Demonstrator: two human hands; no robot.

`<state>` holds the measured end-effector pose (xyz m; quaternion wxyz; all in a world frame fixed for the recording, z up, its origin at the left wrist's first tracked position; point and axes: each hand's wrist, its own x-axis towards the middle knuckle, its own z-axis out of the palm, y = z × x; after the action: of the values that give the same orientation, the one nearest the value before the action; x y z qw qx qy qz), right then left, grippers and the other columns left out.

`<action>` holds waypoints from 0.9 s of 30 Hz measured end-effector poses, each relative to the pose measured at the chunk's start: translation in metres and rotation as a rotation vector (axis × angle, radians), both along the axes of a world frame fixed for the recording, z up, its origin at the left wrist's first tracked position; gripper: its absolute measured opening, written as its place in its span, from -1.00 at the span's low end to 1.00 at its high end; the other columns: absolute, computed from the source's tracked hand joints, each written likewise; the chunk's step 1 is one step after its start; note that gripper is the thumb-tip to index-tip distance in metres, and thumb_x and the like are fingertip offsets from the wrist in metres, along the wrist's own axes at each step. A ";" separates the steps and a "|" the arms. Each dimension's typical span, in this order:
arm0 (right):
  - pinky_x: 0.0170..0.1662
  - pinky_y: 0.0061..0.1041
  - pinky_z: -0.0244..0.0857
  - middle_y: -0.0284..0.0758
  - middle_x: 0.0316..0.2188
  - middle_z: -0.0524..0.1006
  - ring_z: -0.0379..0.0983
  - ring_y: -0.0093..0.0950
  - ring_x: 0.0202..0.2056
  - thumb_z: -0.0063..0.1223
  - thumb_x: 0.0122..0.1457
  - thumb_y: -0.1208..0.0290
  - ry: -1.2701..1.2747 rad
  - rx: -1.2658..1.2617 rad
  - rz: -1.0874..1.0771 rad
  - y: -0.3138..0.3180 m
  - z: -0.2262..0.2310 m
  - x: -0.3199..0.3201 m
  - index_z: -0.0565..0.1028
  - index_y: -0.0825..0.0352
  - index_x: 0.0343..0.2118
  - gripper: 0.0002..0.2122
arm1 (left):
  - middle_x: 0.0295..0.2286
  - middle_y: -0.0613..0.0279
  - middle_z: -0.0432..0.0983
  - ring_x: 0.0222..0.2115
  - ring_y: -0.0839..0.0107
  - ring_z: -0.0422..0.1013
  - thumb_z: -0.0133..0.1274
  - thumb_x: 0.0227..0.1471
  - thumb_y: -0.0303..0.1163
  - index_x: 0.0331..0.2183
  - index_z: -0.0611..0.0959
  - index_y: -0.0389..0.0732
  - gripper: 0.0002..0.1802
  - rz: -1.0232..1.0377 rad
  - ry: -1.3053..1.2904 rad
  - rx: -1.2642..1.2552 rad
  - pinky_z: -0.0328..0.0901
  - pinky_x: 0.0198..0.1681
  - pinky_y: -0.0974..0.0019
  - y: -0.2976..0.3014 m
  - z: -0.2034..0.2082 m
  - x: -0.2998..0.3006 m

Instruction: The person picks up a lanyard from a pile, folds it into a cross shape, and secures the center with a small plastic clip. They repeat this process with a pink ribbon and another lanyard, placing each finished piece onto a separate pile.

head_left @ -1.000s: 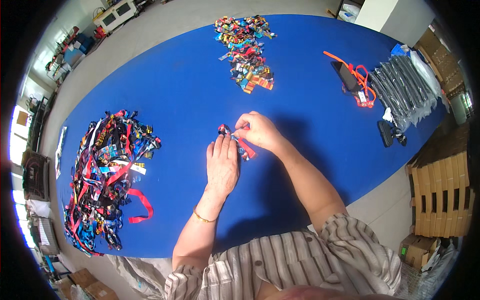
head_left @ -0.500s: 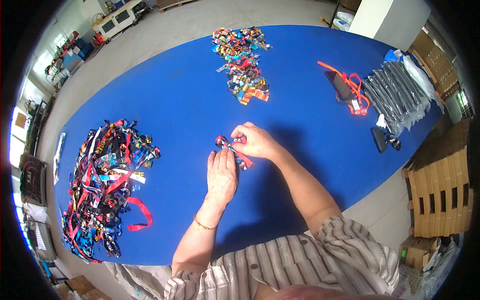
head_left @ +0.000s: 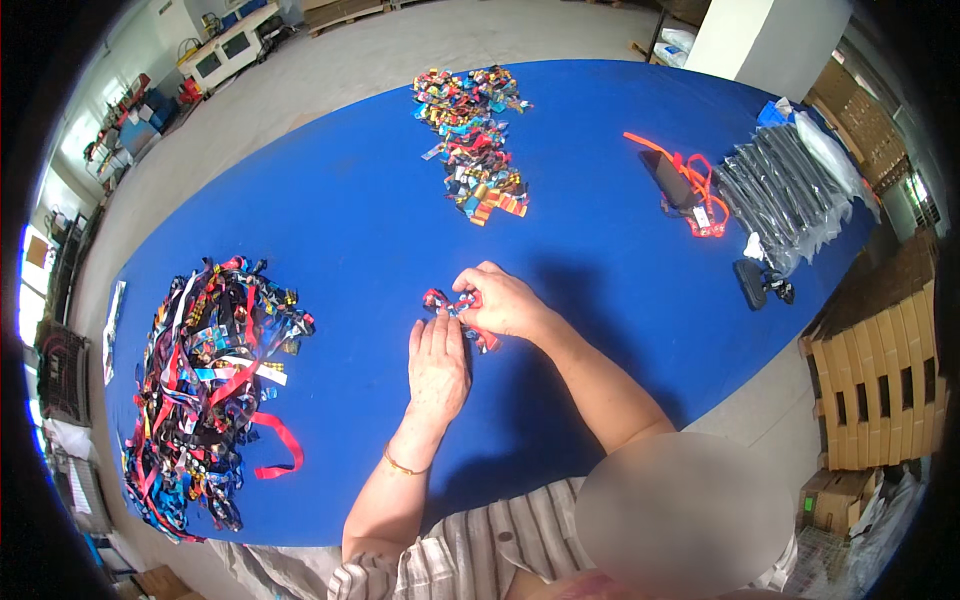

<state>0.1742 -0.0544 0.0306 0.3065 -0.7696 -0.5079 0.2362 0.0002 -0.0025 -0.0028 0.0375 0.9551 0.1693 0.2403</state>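
Blue table (head_left: 350,220), smooth and matt, its edges bowed by the lens. The left heap (head_left: 205,390) lies within the left arm's reach, presumably for convenience: a loose tangle of long, flat bands, mostly dark, with red and white among them. At far right, the packs (head_left: 785,190) (dark contents in glossy, wrinkled film) lie side by side, seemingly kept out of the hands' way. The far heap (head_left: 475,140), beyond the hands, consists of shorter, crumpled, multicoloured pieces. The left hand (head_left: 437,370) rests palm down, fingers straight and side by side, their tips pressing the ribbon (head_left: 487,341), probably to steady it. The right hand (head_left: 503,302) curls inward, thumb and fingertips pinching the same piece. The phone (head_left: 667,178), a flat black slab, lies near the packs, a thin orange-red strap (head_left: 697,170) beside it. Smallest is the ribbon: soft, patterned, partly red, on the table beneath both hands' fingertips (whether folded or merely bunched cannot be told).
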 end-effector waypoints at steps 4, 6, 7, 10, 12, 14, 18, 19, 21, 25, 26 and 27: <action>0.03 -0.40 0.37 -0.19 -0.09 0.46 0.46 -0.29 -0.03 0.27 -0.04 0.35 0.014 -0.024 0.013 0.001 -0.001 0.007 0.51 0.23 -0.10 -0.62 | -0.03 -0.18 0.39 0.02 0.03 0.34 0.06 -0.03 -0.52 -0.01 0.43 -0.47 -0.50 0.011 -0.011 -0.019 0.10 0.21 -0.09 -0.001 0.001 -0.001; 0.01 -0.41 0.37 -0.22 -0.13 0.49 0.48 -0.37 -0.09 0.28 0.02 0.31 0.087 0.064 0.082 0.003 -0.008 0.016 0.53 0.28 -0.12 -0.65 | -0.02 -0.19 0.39 0.03 0.00 0.33 0.05 -0.08 -0.57 -0.01 0.44 -0.45 -0.48 0.008 -0.030 -0.038 0.10 0.21 -0.10 -0.001 0.001 0.000; 0.01 -0.41 0.37 -0.22 -0.13 0.49 0.48 -0.37 -0.09 0.28 0.02 0.31 0.084 0.064 0.075 0.005 -0.015 0.021 0.53 0.28 -0.12 -0.65 | -0.01 -0.19 0.39 0.04 -0.03 0.32 0.04 -0.13 -0.62 0.00 0.44 -0.43 -0.45 0.003 -0.048 -0.058 0.10 0.22 -0.11 -0.002 0.001 0.001; -0.11 -0.46 0.40 -0.25 -0.36 0.60 0.53 -0.44 -0.26 0.24 0.12 0.16 0.384 0.253 -0.056 0.012 -0.030 0.028 0.56 0.37 -0.25 -0.67 | -0.01 -0.18 0.39 0.03 -0.02 0.33 0.03 -0.14 -0.62 -0.01 0.45 -0.43 -0.46 0.001 -0.069 -0.058 0.11 0.20 -0.11 0.000 0.001 0.002; -0.14 -0.50 0.39 -0.31 -0.39 0.58 0.51 -0.49 -0.29 0.21 0.16 0.18 0.441 0.268 -0.129 0.016 -0.032 0.030 0.56 0.37 -0.25 -0.69 | -0.01 -0.17 0.37 0.02 -0.01 0.32 0.04 -0.11 -0.60 -0.01 0.43 -0.43 -0.48 -0.008 -0.057 -0.062 0.10 0.20 -0.12 0.002 0.001 0.001; -0.37 -0.57 0.37 -0.44 -0.48 0.51 0.42 -0.63 -0.47 0.13 0.24 0.24 0.498 0.303 -0.197 0.014 -0.029 0.033 0.54 0.35 -0.27 -0.77 | 0.00 -0.13 0.36 0.02 0.00 0.32 0.05 -0.10 -0.59 -0.02 0.43 -0.42 -0.49 -0.009 -0.056 -0.072 0.09 0.19 -0.12 0.005 -0.001 0.002; -0.72 -0.65 0.12 -0.44 -0.55 0.44 0.23 -0.73 -0.72 0.02 0.30 0.27 0.750 0.344 -0.257 0.014 -0.031 0.032 0.47 0.32 -0.27 -0.81 | -0.01 -0.09 0.37 0.02 0.02 0.31 0.05 -0.12 -0.60 -0.03 0.45 -0.39 -0.48 0.005 -0.091 -0.039 0.10 0.16 -0.10 0.007 0.000 -0.001; -0.72 -0.65 0.12 -0.44 -0.55 0.44 0.23 -0.73 -0.72 0.02 0.30 0.27 0.748 0.343 -0.259 0.013 -0.029 0.032 0.47 0.32 -0.27 -0.81 | -0.01 -0.09 0.37 0.02 0.02 0.31 0.05 -0.12 -0.60 -0.03 0.45 -0.39 -0.48 0.003 -0.092 -0.041 0.10 0.16 -0.10 0.007 0.000 -0.002; -0.72 -0.68 0.13 -0.42 -0.55 0.45 0.25 -0.72 -0.72 -0.01 0.32 0.28 0.826 0.427 -0.312 0.011 -0.027 0.032 0.47 0.34 -0.27 -0.80 | -0.02 -0.07 0.37 0.02 0.03 0.31 0.03 -0.15 -0.62 -0.03 0.45 -0.39 -0.47 -0.001 -0.098 -0.028 0.12 0.15 -0.08 0.007 0.000 -0.003; -0.75 -0.70 0.10 -0.41 -0.55 0.45 0.25 -0.73 -0.72 -0.03 0.33 0.29 0.859 0.621 -0.399 0.011 -0.040 0.031 0.47 0.35 -0.26 -0.80 | -0.03 -0.05 0.38 0.02 0.04 0.32 0.02 -0.16 -0.63 -0.04 0.47 -0.38 -0.47 -0.007 -0.120 -0.007 0.13 0.14 -0.06 0.005 0.003 -0.005; -0.73 -0.69 0.11 -0.41 -0.55 0.45 0.25 -0.72 -0.72 -0.04 0.32 0.30 0.839 0.626 -0.411 0.010 -0.043 0.031 0.48 0.34 -0.26 -0.81 | -0.04 -0.05 0.39 0.01 0.04 0.33 0.02 -0.16 -0.63 -0.05 0.48 -0.37 -0.49 -0.006 -0.142 -0.006 0.13 0.13 -0.05 0.005 0.003 -0.006; -0.72 -0.68 0.12 -0.41 -0.55 0.46 0.26 -0.72 -0.71 -0.05 0.32 0.31 0.825 0.626 -0.417 0.011 -0.044 0.028 0.48 0.33 -0.26 -0.82 | -0.05 -0.04 0.41 0.00 0.05 0.34 0.02 -0.15 -0.63 -0.05 0.49 -0.37 -0.50 0.004 -0.160 -0.005 0.14 0.12 -0.04 0.004 0.005 -0.009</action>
<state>0.2019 -0.0434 -0.0130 0.7342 -0.5696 -0.2287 0.2901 -0.0091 0.0013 0.0024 0.0531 0.9323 0.1683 0.3157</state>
